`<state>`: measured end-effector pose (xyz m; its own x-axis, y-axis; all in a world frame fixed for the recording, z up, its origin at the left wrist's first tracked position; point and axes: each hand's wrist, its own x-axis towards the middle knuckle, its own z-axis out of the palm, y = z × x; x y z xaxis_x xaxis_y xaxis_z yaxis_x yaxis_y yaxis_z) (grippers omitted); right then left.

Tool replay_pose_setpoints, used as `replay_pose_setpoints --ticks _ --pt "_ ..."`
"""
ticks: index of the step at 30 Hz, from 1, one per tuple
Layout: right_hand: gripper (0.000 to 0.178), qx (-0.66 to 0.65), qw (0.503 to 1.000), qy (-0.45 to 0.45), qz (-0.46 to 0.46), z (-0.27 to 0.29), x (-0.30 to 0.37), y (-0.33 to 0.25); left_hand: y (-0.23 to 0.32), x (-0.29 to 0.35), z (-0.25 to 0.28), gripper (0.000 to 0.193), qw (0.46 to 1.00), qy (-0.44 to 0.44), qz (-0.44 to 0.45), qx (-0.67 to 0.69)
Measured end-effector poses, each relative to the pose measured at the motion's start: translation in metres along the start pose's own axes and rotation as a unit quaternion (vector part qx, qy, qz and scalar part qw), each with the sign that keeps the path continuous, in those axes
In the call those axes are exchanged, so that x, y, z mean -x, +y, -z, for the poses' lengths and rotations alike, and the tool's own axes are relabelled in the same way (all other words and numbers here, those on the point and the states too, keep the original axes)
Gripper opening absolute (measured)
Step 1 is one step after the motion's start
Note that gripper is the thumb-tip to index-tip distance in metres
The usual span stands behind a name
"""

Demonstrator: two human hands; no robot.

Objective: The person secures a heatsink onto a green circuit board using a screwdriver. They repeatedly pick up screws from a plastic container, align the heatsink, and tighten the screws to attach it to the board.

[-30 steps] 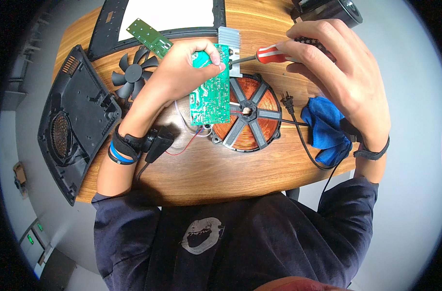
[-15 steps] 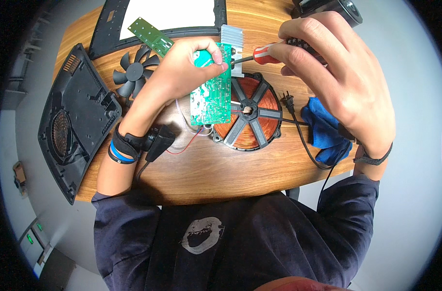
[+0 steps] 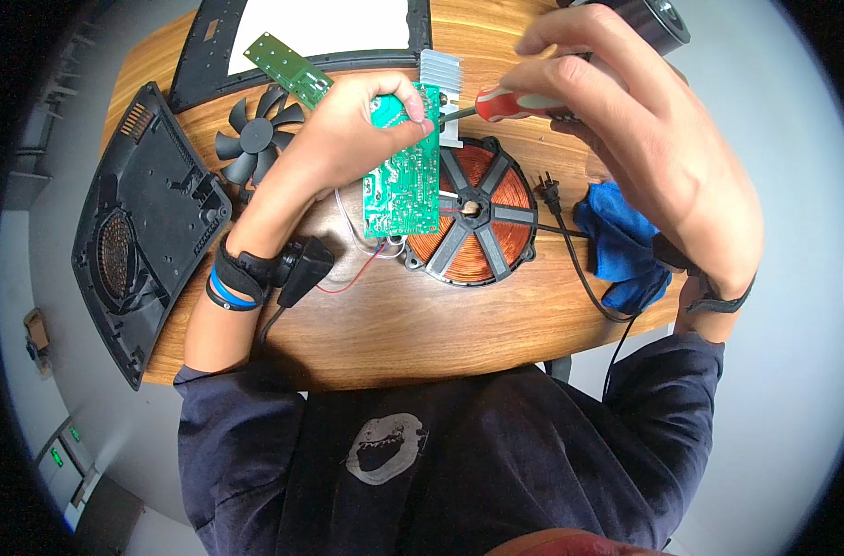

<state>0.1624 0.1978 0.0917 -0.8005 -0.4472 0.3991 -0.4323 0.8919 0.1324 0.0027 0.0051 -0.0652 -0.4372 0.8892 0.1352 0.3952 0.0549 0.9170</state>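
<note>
My left hand (image 3: pixel 359 125) pinches the upper part of a green circuit board (image 3: pixel 402 190), which is tipped up with its soldered side in view. A silver finned heat sink (image 3: pixel 441 70) sits along the board's far right edge. In my right hand (image 3: pixel 640 120) is a screwdriver (image 3: pixel 507 104) with a red and white handle, its shaft pointing left at the heat sink beside the board. The tip is hidden behind the board's edge. Below and right of the board lies a round copper coil (image 3: pixel 510 190) on a black spoked frame. Thin wires (image 3: pixel 348 278) run from the board's lower edge.
A black fan (image 3: pixel 255 136) and a black plastic housing (image 3: pixel 144 218) lie to the left. At the back are a narrow circuit board (image 3: pixel 288 67) and a black-framed white panel (image 3: pixel 320 37). A power plug (image 3: pixel 551 193) and blue cloth (image 3: pixel 617 246) lie right, a black cylinder (image 3: pixel 658 23) far right.
My right hand's fingers have shifted and loosened around the screwdriver handle, which has moved slightly left. My left hand and the board have hardly moved.
</note>
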Motion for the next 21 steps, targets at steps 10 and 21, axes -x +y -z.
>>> replay_pose_setpoints --ticks 10,21 --pt "0.046 0.039 0.979 -0.175 -0.096 0.033 -0.016 -0.007 -0.001 0.000 0.000 0.017 1.000 0.002 -0.002 -0.003" --pt "0.041 0.027 0.960 -0.208 -0.185 0.040 -0.030 -0.022 -0.005 0.000 0.001 0.016 1.000 0.001 0.002 0.015"
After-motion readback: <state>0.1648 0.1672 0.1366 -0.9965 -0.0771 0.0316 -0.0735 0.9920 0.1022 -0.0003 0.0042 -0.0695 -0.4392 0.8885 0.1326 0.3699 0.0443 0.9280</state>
